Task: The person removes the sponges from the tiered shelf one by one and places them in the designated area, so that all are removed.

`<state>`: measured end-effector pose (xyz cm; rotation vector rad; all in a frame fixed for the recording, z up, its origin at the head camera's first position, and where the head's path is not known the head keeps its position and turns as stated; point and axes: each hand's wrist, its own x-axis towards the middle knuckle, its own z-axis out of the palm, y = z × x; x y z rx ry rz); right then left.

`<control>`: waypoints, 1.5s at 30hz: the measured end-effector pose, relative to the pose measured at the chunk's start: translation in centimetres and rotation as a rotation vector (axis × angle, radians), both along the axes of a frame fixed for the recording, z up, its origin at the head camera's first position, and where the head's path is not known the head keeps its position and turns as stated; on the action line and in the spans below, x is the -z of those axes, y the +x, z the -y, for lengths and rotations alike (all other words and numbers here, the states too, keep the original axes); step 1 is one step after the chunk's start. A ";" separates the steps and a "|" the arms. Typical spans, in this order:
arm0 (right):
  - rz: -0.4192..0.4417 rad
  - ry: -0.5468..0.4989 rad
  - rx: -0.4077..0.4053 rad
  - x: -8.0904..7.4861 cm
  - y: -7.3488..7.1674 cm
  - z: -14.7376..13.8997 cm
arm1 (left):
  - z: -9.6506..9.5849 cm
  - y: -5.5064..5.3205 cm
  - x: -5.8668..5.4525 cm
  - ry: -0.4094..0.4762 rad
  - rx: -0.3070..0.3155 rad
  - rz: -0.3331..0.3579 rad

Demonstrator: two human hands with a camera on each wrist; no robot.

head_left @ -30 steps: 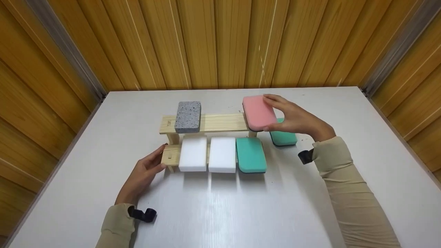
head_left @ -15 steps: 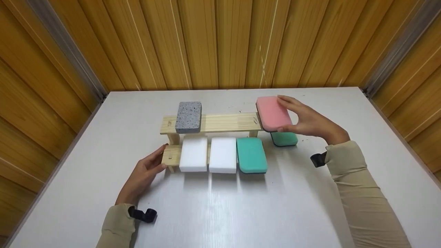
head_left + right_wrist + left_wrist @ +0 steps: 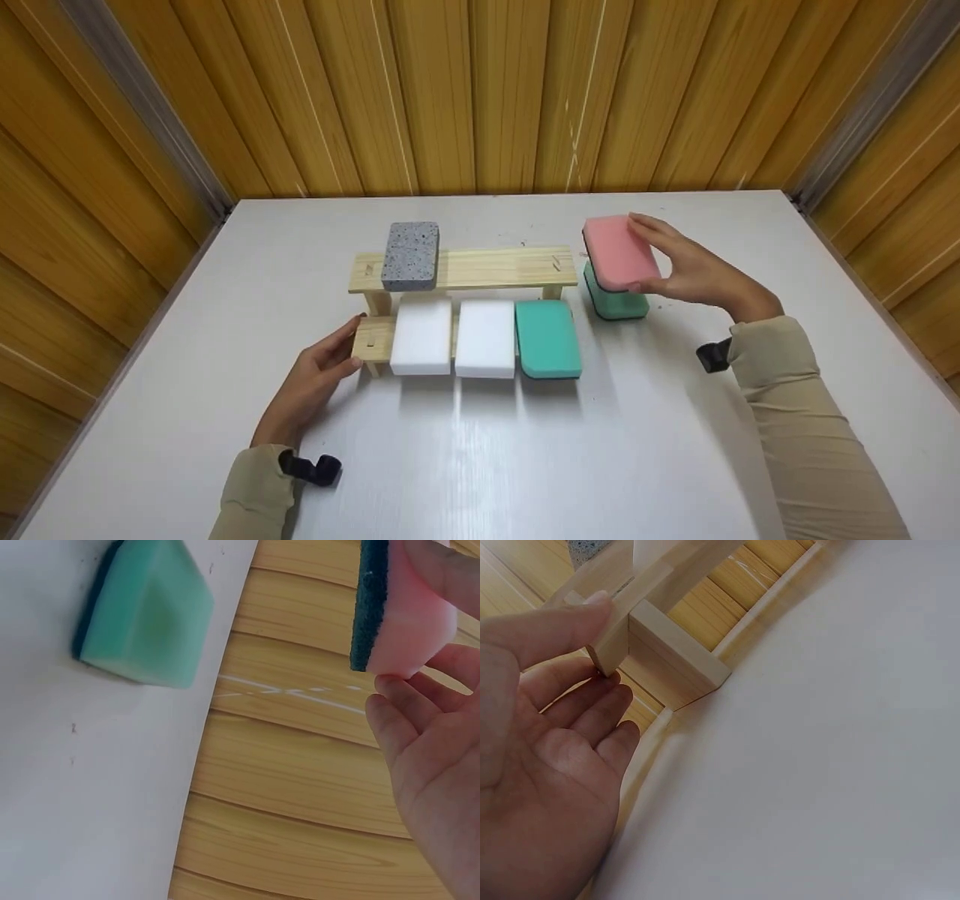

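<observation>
My right hand [image 3: 694, 270] pinches a pink sponge [image 3: 619, 252] between thumb and fingers, holding it above a green sponge [image 3: 616, 304] that lies on the table. A dark scouring layer [image 3: 370, 607] backs the pink sponge in the right wrist view. My left hand [image 3: 309, 384] grips the left end of the low front step of a wooden rack [image 3: 373, 341], thumb in front and fingers behind. That step carries two white sponges [image 3: 421, 336] and another green sponge [image 3: 548, 339]. On the higher rear step [image 3: 502, 268] lies a grey speckled block [image 3: 410, 256], towards its left end.
The rack stands on a white table [image 3: 465, 465], its rear step higher than the front one. Wood-patterned panels [image 3: 495, 97] rise behind the table and along both sides. A black strap mount [image 3: 311, 468] sits on the left wrist.
My right hand has carried the pink sponge rightward, off the right end of the rear step to over the green sponge on the table. The left hand has stayed in place.
</observation>
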<state>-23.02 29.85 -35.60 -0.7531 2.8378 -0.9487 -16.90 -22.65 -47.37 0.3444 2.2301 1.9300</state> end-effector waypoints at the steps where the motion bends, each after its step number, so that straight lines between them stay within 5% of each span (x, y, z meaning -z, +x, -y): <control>1: 0.001 -0.004 -0.001 0.1 0.0 -0.1 | 0.0 0.0 0.0 0.001 -0.001 -0.005; 18: 0.068 0.032 0.070 2.2 0.1 -2.9 | 0.0 0.2 0.5 -0.018 -0.016 0.000; 45: 0.038 -0.025 0.052 4.7 -0.4 -6.2 | 0.0 -0.1 0.1 -0.026 -0.011 -0.021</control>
